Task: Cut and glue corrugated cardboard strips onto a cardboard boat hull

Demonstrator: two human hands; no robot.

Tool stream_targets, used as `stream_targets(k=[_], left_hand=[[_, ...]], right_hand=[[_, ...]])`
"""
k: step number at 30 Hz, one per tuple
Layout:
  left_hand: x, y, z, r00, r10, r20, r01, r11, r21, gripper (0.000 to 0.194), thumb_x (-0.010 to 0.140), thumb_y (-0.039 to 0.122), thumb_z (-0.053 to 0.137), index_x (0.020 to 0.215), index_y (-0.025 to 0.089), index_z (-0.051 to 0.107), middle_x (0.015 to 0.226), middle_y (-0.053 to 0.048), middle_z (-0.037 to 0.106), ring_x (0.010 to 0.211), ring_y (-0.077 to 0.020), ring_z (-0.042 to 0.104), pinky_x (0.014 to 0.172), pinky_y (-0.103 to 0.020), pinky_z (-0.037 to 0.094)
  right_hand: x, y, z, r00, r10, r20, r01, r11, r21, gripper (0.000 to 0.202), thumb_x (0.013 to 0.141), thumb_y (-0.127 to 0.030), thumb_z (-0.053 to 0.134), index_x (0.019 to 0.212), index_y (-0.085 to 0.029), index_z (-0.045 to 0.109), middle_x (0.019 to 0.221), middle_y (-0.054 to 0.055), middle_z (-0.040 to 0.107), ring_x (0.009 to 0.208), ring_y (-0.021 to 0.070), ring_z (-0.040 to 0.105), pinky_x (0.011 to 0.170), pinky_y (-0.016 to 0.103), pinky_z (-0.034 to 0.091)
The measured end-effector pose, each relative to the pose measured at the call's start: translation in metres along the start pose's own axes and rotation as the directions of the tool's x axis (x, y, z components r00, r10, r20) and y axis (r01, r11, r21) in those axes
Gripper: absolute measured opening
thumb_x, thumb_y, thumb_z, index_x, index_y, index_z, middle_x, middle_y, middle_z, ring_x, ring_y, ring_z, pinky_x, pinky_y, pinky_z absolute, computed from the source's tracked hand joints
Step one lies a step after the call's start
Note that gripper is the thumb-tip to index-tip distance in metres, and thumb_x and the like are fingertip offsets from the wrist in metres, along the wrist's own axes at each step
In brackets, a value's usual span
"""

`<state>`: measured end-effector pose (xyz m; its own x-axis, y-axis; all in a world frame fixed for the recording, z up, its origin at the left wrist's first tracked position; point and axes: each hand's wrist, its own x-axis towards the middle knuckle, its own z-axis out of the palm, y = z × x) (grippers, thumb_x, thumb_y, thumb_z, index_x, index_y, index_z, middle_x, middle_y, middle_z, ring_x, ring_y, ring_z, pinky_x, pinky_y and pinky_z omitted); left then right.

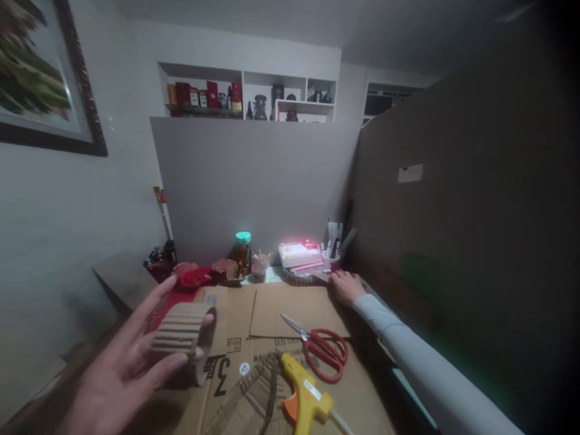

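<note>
My left hand (pixel 122 362) holds up a curved piece of corrugated cardboard (pixel 179 329), bent into a ring with its ridges outward, with fingers and thumb around it. My right hand (pixel 348 287) reaches to the far right of the work surface, beside a round tray (pixel 299 279) and a cup of markers (pixel 331 261). Its fingertips are partly hidden, so I cannot make out what they touch. Between my hands lie red-handled scissors (pixel 324 353), blades pointing away to the left, and a yellow hot glue gun (pixel 301 386). Both rest on printed cardboard (pixel 235 386).
A flat cardboard sheet (pixel 290 308) lies behind the scissors. Along the back stand a red dish (pixel 197 278), a jar with a turquoise lid (pixel 243 251), a small cup of sticks (pixel 260 269) and a pink-and-white packet (pixel 299 254). Grey panels (pixel 263 181) rise behind and at right.
</note>
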<state>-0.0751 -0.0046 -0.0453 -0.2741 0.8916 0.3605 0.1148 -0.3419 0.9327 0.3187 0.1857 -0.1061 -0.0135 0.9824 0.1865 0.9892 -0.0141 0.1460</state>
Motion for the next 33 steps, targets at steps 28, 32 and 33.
stream_targets(k=[28, 32, 33], left_hand=[[-0.025, -0.027, 0.068, 0.497, 0.729, 0.471, -0.864, 0.467, 0.189, 0.042, 0.084, 0.01, 0.037, 0.088, 0.021, 0.078, 0.066, -0.01, 0.072, 0.104, -0.0285, 0.07, 0.112, -0.056, 0.036], [-0.037, -0.026, 0.069, 0.561, 0.645, 0.519, -0.78, 0.622, 0.07, 0.04, 0.087, 0.02, 0.038, 0.082, 0.024, 0.077, 0.062, -0.007, 0.068, 0.077, -0.0256, 0.071, 0.106, -0.05, 0.044], [-0.039, -0.024, 0.067, 0.603, 0.597, 0.529, -0.732, 0.677, 0.071, 0.036, 0.086, 0.024, 0.041, 0.086, 0.025, 0.077, 0.067, -0.007, 0.07, 0.078, -0.026, 0.07, 0.103, -0.049, 0.045]], right_hand=[[-0.146, -0.144, -0.137, 0.93, -0.355, -0.091, 0.074, -0.062, 0.995, 0.034, 0.084, -0.026, 0.048, 0.115, -0.019, 0.061, 0.091, 0.002, 0.068, 0.077, 0.0174, 0.061, 0.078, 0.031, 0.051], [-0.148, -0.149, -0.126, 0.953, -0.3, -0.052, 0.049, -0.017, 0.999, 0.039, 0.082, -0.024, 0.041, 0.117, -0.015, 0.055, 0.097, 0.007, 0.066, 0.088, 0.0211, 0.063, 0.08, 0.034, 0.052], [-0.148, -0.149, -0.123, 0.958, -0.282, -0.058, 0.066, 0.017, 0.998, 0.038, 0.082, -0.024, 0.04, 0.115, -0.014, 0.056, 0.099, 0.008, 0.066, 0.091, 0.0221, 0.062, 0.082, 0.035, 0.051]])
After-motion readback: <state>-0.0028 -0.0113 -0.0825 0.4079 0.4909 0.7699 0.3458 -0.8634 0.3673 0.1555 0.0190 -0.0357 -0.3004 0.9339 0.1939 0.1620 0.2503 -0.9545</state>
